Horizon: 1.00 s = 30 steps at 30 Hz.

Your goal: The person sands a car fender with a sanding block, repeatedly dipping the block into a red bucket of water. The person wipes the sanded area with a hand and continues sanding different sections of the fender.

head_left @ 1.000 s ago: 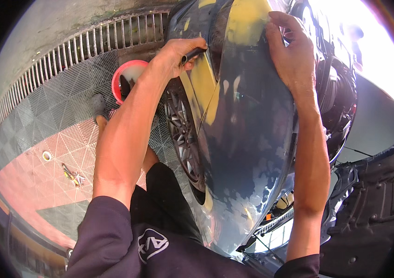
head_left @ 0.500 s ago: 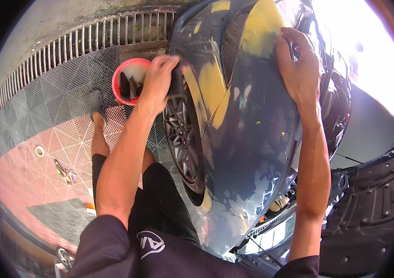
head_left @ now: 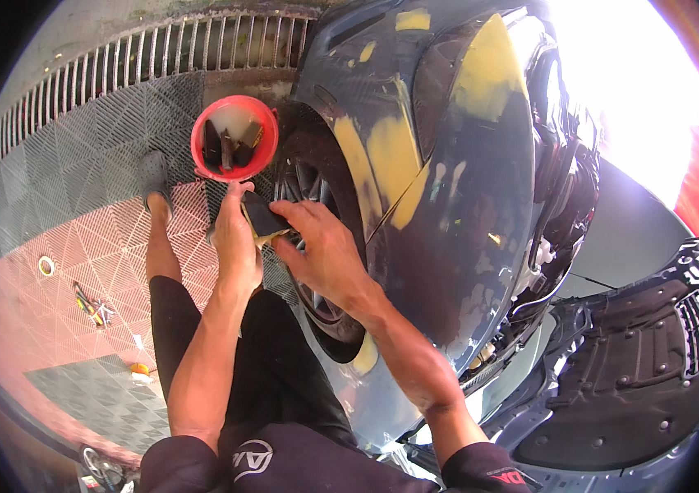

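Observation:
In front of the wheel, both my hands hold a piece of dark sandpaper [head_left: 264,215] with a pale yellowish lower edge. Its left side is gripped by my left hand [head_left: 239,246]. The fingers of my right hand [head_left: 322,248] pinch its other side. Just beyond stands a red bucket [head_left: 269,155] of cloudy liquid with several dark blocks in it. To the right lies the blue-grey car fender [head_left: 464,222], dull and scuffed, with yellow filler patches [head_left: 390,152] around its seams.
The dark wheel [head_left: 317,193] sits below the fender. At right is the raised hood's black lining [head_left: 629,370]. On the pink and grey floor tiles [head_left: 152,263] lie a tape roll [head_left: 46,265], some tools [head_left: 91,308] and an orange item [head_left: 141,370]. A metal grating [head_left: 144,62] runs behind.
My right hand has left the upper fender and come down left to the sandpaper. My left hand has drawn back from the wheel arch toward me, below the bucket, with the sandpaper.

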Each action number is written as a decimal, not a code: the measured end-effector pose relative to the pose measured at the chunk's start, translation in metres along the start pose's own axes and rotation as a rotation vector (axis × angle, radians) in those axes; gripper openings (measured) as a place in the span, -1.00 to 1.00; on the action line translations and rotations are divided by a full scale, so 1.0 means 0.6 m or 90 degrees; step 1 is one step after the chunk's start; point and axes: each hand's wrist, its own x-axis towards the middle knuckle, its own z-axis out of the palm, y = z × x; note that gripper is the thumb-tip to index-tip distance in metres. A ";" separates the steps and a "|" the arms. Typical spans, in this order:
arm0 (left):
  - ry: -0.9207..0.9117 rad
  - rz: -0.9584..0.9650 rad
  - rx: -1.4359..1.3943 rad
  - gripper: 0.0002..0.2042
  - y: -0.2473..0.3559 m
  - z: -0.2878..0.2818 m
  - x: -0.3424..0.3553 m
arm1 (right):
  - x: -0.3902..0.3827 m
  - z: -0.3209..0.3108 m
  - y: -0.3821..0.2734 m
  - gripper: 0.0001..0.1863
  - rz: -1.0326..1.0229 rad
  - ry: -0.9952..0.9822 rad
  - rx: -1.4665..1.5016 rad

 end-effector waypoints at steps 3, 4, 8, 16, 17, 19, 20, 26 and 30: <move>-0.138 0.010 0.010 -0.53 0.019 -0.027 -0.012 | 0.022 0.047 0.034 -0.64 0.045 0.170 0.111; -0.193 0.015 0.023 -0.54 0.034 -0.035 -0.022 | 0.033 0.048 0.025 -0.67 0.105 0.175 0.143; -0.228 0.150 0.239 -0.81 0.026 -0.087 -0.005 | 0.060 0.049 0.003 -0.75 0.251 0.172 0.156; -0.116 0.125 0.161 -0.64 0.012 -0.030 -0.019 | 0.030 0.113 0.015 -0.68 0.041 0.255 -0.055; -0.143 0.086 0.075 -0.58 0.017 -0.032 -0.020 | 0.031 0.114 0.011 -0.68 -0.008 0.257 -0.092; -0.279 -0.008 -0.085 -0.52 0.021 -0.065 -0.002 | 0.032 0.111 0.001 -0.66 -0.104 0.262 -0.170; -0.244 0.015 -0.007 -0.57 0.017 -0.065 0.001 | 0.032 0.108 -0.001 -0.65 -0.119 0.244 -0.155; -0.219 0.088 0.100 -0.72 0.022 -0.059 -0.004 | 0.034 0.074 -0.020 -0.70 0.100 0.196 0.214; -0.263 0.149 0.178 -0.78 0.007 -0.049 -0.013 | 0.052 0.032 0.008 -0.71 0.195 0.099 0.311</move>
